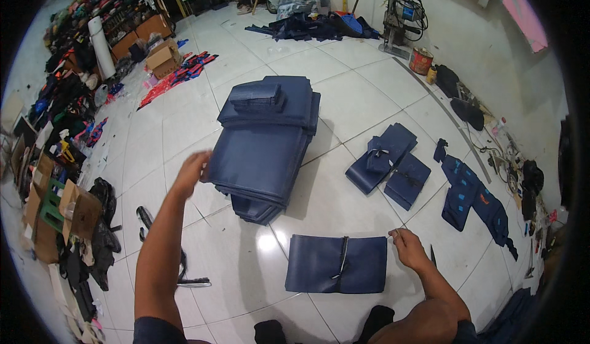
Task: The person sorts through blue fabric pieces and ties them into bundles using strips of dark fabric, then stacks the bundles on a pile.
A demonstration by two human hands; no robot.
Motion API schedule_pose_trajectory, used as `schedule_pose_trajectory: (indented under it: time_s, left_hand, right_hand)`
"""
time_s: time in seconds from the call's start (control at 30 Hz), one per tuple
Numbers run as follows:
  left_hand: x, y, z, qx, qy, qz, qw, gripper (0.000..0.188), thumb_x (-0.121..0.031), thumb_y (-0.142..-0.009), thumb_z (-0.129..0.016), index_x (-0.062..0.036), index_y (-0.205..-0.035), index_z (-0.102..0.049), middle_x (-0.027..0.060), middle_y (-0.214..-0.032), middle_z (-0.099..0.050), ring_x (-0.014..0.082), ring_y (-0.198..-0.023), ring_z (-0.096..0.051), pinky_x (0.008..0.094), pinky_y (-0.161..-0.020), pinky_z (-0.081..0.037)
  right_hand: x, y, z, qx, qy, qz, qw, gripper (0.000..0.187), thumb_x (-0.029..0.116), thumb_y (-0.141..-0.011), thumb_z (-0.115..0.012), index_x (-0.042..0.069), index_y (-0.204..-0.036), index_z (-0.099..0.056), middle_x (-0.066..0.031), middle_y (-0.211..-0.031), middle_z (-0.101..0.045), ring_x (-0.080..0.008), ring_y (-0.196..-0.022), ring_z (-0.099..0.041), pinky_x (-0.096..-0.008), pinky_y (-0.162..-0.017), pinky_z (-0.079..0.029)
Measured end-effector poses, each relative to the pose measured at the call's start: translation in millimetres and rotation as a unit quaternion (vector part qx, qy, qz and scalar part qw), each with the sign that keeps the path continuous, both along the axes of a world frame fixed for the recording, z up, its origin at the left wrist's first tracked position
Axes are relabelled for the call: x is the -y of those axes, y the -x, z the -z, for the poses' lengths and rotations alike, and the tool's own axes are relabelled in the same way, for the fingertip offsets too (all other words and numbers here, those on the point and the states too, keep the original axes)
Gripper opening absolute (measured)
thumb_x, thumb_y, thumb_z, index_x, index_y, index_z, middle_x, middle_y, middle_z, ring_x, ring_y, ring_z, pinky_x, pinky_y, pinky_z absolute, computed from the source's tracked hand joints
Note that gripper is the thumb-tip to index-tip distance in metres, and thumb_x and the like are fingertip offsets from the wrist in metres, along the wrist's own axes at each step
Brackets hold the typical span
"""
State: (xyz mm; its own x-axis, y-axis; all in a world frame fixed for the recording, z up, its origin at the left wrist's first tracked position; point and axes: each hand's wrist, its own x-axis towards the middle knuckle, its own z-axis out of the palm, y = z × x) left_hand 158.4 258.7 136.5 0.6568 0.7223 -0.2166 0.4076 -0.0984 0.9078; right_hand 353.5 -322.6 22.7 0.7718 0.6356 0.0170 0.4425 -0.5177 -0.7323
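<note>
A tall stack of navy blue sheets (258, 159) stands on the floor ahead of me. My left hand (195, 172) is at its left edge, fingers loosely extended against or just beside the sheets. A small folded navy piece (255, 96) lies on top of the stack. Nearer to me is a flat navy bundle (313, 264), bound round the middle with a dark tie (342, 261). Beside its upper right corner, my right hand (409, 247) is closed with fingertips pinched; what they grip is too small to tell. A dark pointed thing (432, 255) shows just beyond that hand.
Two smaller tied navy bundles (382, 158) (408, 181) lie to the right, beside navy cut pieces (473, 190). Black strips (183, 267) lie on the left. Cardboard boxes (82, 212) and cloth heaps line the left side; a machine (402, 21) and red can (421, 61) stand by the wall.
</note>
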Motion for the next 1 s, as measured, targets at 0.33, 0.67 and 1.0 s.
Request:
schedule_pose_trajectory:
  time_s: [0.33, 0.67, 1.0]
  left_hand:
    - [-126.6, -170.1, -30.3, -0.052, -0.033, -0.064, 0.996, 0.113, -0.076, -0.074, -0.065, -0.0022, -0.153, -0.032, 0.0312, -0.150, -0.034, 0.0400, -0.134, -0.042, 0.0480, -0.106, -0.040]
    - [-164.0, -221.2, -32.2, -0.212, -0.072, 0.149, 0.963, 0.087, -0.054, -0.079, -0.074, -0.0020, -0.142, -0.043, 0.0193, -0.114, -0.056, 0.0208, -0.081, -0.058, 0.0349, -0.074, -0.050]
    - [-136.6, -240.9, -35.2, -0.214, 0.060, 0.064, 0.973, 0.099, -0.053, -0.078, -0.077, 0.0019, -0.150, -0.034, 0.0262, -0.153, -0.035, 0.0340, -0.134, -0.046, 0.0437, -0.114, -0.032]
  right_hand:
    - [38.0, 57.1, 21.1, -0.247, 0.103, 0.167, 0.949, 0.042, 0.033, -0.088, -0.076, -0.001, -0.110, -0.064, -0.0114, -0.089, -0.065, -0.0184, -0.080, -0.061, -0.0339, -0.073, -0.051]
    - [78.0, 87.8, 52.4, -0.238, 0.072, 0.218, 0.944, 0.039, 0.024, -0.088, -0.075, 0.001, -0.114, -0.058, -0.0146, -0.107, -0.059, -0.0202, -0.081, -0.060, -0.0363, -0.072, -0.050]
    - [83.4, 66.7, 61.0, -0.244, 0.020, 0.236, 0.940, 0.029, 0.017, -0.091, -0.071, 0.004, -0.112, -0.056, -0.0078, -0.102, -0.058, -0.0159, -0.081, -0.057, -0.0311, -0.065, -0.046]
